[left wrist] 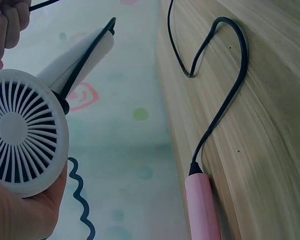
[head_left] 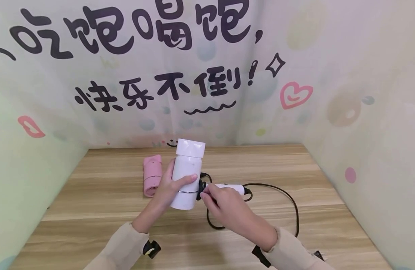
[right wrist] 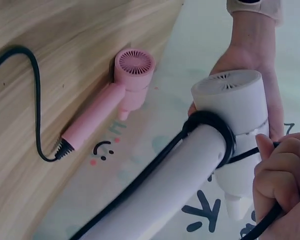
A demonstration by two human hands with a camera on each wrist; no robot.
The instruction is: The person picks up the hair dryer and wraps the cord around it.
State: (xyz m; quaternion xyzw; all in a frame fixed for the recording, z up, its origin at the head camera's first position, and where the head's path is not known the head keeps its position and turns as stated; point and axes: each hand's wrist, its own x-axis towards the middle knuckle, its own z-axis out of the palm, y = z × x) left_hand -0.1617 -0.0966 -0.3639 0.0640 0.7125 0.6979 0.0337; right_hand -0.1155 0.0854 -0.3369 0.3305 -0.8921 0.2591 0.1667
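My left hand (head_left: 170, 185) grips the barrel of a white hair dryer (head_left: 190, 165), thumb across its front, nozzle end up. Its handle (right wrist: 162, 185) points off to the right, and the slotted air intake (left wrist: 12, 127) faces the left wrist camera. A black power cord (right wrist: 210, 120) runs along the handle and loops around its top, close to the barrel. My right hand (head_left: 227, 204), in front of the handle, holds this cord with curled fingers (right wrist: 285, 167). From the fist, more cord trails downward in the right wrist view.
Behind my left hand a pink hair dryer (head_left: 152, 174) lies on the wooden table (head_left: 102, 210). Its black cord (left wrist: 225, 107) snakes over the tabletop. A long cord curve (head_left: 292, 195) lies at the right. Printed cloth walls (head_left: 207, 123) stand at the back and sides.
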